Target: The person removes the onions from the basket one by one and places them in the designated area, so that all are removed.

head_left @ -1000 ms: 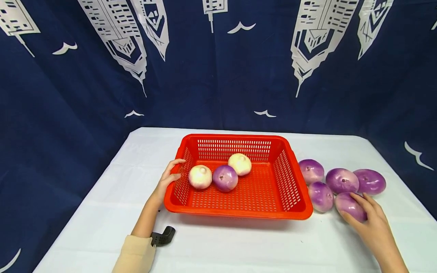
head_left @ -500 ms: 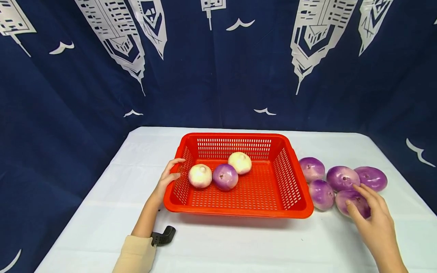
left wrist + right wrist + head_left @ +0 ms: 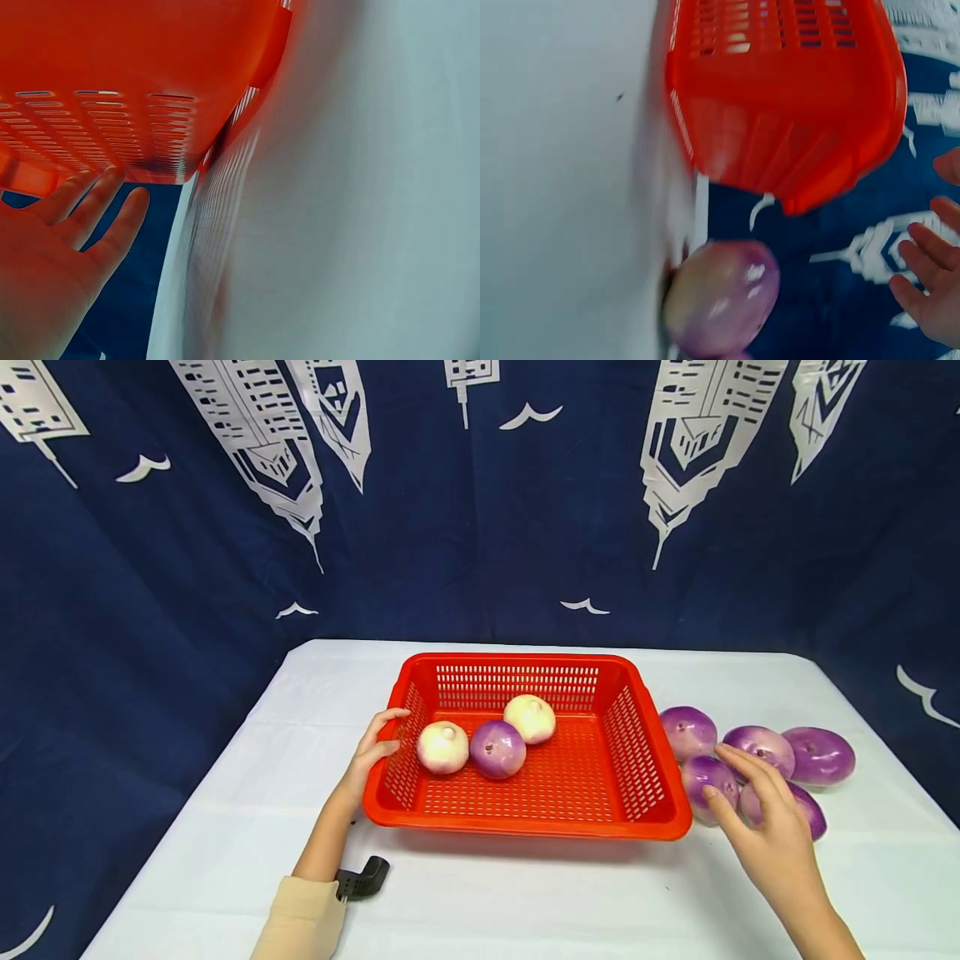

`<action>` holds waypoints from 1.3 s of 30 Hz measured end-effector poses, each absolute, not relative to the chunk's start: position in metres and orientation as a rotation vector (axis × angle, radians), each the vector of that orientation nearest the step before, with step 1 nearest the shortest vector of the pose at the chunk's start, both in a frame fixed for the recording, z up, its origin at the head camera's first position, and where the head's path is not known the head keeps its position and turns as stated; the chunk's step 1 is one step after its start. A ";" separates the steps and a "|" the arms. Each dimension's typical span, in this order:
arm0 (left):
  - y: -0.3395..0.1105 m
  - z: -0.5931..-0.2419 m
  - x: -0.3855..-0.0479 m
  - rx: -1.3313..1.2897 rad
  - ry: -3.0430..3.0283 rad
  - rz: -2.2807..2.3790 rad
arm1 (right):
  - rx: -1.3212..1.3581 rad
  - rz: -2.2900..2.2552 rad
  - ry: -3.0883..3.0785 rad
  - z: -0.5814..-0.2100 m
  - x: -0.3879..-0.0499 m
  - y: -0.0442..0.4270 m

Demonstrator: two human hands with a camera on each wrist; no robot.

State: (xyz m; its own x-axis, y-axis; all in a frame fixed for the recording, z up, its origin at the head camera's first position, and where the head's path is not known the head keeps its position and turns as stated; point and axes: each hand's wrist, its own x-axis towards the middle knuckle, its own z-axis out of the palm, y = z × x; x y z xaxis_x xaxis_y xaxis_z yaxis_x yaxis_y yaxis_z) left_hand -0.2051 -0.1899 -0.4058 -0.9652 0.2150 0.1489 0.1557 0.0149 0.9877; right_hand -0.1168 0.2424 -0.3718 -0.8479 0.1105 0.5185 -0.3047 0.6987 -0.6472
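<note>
A red plastic basket (image 3: 525, 828) with slotted walls stands mid-table. My left hand (image 3: 367, 758) holds its left rim, thumb and a finger over the edge; in the left wrist view, other fingers (image 3: 97, 199) lie along the outside wall. Inside are two white onions (image 3: 442, 747) and a purple onion (image 3: 497, 750). My right hand (image 3: 765, 831), fingers spread and holding nothing, hovers at the right over two front purple-and-white onions, the left one (image 3: 701, 777) and the right one (image 3: 812, 814). The hand partly hides both. Whether the fingertips touch the left one, I cannot tell.
Behind the hand lie more purple onions: one (image 3: 688, 732) near the basket's right wall, one (image 3: 761, 747) in the middle, one (image 3: 819, 756) farthest right. A white cloth covers the table (image 3: 525, 902). Dark blue printed fabric (image 3: 480, 527) hangs behind.
My right hand has drawn off the front right onion and shifted left, over the front left one. That right onion now lies turned. The left hand stays at the basket's rim.
</note>
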 end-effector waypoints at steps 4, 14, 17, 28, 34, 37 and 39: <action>-0.189 -0.406 -0.206 0.415 2.193 2.144 | 0.165 1.067 -2.449 -0.364 -0.120 0.231; -0.191 -0.405 -0.207 0.412 2.201 2.151 | 0.418 0.996 -2.452 -0.345 -0.136 0.198; -0.190 -0.405 -0.208 0.426 2.219 2.143 | 0.461 0.998 -2.517 -0.340 -0.140 0.189; -0.190 -0.406 -0.204 0.413 2.181 2.165 | 0.542 0.940 -2.656 -0.331 -0.157 0.152; -0.190 -0.407 -0.205 0.418 2.187 2.163 | 0.520 1.000 -2.708 -0.332 -0.168 0.132; -0.190 -0.407 -0.206 0.427 2.194 2.158 | 0.518 1.019 -2.725 -0.334 -0.172 0.121; -0.190 -0.407 -0.206 0.427 2.197 2.156 | 0.517 1.023 -2.735 -0.334 -0.173 0.115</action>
State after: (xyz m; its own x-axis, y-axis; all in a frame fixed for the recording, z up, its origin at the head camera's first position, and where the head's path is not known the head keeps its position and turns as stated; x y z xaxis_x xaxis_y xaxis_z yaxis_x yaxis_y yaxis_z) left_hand -0.2060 -0.1898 -0.4066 -0.9616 0.2182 0.1665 0.1706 -0.0002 0.9853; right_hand -0.1730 0.1148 -0.3340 -0.9244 -0.2585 0.2806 -0.3792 0.7036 -0.6010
